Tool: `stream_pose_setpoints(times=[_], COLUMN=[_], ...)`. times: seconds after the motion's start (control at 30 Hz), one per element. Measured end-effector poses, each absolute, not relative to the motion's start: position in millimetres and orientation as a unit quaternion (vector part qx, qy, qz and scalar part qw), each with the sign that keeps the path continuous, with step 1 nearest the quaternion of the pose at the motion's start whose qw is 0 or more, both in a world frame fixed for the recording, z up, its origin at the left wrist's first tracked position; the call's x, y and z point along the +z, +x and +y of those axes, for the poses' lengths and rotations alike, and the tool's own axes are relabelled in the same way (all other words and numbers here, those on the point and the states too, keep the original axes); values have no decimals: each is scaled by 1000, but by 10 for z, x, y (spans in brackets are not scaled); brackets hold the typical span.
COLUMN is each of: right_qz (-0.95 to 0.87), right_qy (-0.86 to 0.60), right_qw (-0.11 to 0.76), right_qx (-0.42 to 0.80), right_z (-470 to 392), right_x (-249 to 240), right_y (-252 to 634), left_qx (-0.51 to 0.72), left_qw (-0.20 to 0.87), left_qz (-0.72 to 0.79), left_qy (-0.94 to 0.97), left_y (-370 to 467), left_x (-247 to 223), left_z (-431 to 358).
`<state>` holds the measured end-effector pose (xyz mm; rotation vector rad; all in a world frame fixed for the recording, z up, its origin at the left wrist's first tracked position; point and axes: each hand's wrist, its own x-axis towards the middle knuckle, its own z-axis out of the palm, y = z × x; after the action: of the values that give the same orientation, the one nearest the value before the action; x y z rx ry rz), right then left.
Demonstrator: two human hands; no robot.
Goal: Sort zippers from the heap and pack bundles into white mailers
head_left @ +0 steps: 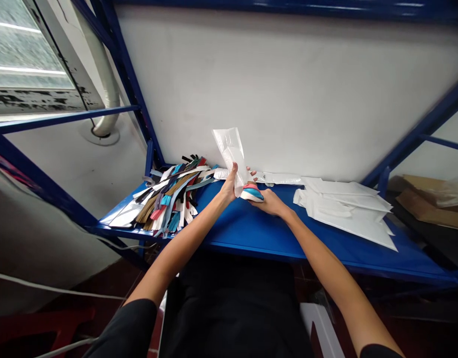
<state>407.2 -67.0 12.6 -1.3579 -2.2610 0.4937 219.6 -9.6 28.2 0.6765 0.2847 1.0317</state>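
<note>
My left hand (229, 185) is closed around the lower part of a white bubble mailer (231, 146), which stands tilted up in front of the wall. In my right hand (270, 201) is a folded bundle of zippers (252, 193) in blue, pink and white. The bundle sits at the lower end of the mailer, touching or very close to it; whether any of it is inside I cannot tell. To the left lies a heap of loose zippers (176, 191) in many colours. A stack of white mailers (344, 206) lies to the right.
Everything rests on a blue metal shelf (236, 233) with blue uprights at both sides and a pale wall behind. More white packets (283, 178) lie along the back edge. At the far right is an open cardboard box (433, 204). A white cable (57, 289) hangs at the left.
</note>
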Motion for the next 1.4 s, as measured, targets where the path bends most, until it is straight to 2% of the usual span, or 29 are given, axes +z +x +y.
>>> stream_pose_setpoints(times=[0.1,0.2,0.43,0.67,0.73,0.9,1.0,1.07,1.17,1.27,1.4], right_qz=[-834,-830,-790,-737,-734,-666,-630,-624,-639,-637,-585], right_qy=[-525,-548,-600,-648,-635,-538,-527,-522,-490,-434,-345], right_qw=[139,96,103,155,180,321,378,386,355,327,335], right_qx=[99,46,75,111,159,406,428,435,476,547,653], right_z=[-688,-712,-713,-684,-686,-679,-669,-681,-727,-770,-772], right_x=[184,213,198,175,151,36,-11,-6,48,113,170], right_y=[4053,4006,3951,3920,3918,3890,3855,3843,3862,3902,3935], left_qx=[504,516,517,548,555,548,558,563,541,529,483], left_qw=[793,783,741,713,702,666,617,579,558,576,635], left_qz=[163,167,142,141,131,151,172,176,185,198,182], left_qy=[302,303,405,413,427,483,527,564,601,591,575], left_y=[2203,2196,2196,2231,2234,2258,2263,2255,2231,2197,2125], left_x=[290,291,327,382,381,304,256,252,285,324,347], left_z=[-97,-109,-209,-267,-275,-265,-247,-240,-242,-252,-257])
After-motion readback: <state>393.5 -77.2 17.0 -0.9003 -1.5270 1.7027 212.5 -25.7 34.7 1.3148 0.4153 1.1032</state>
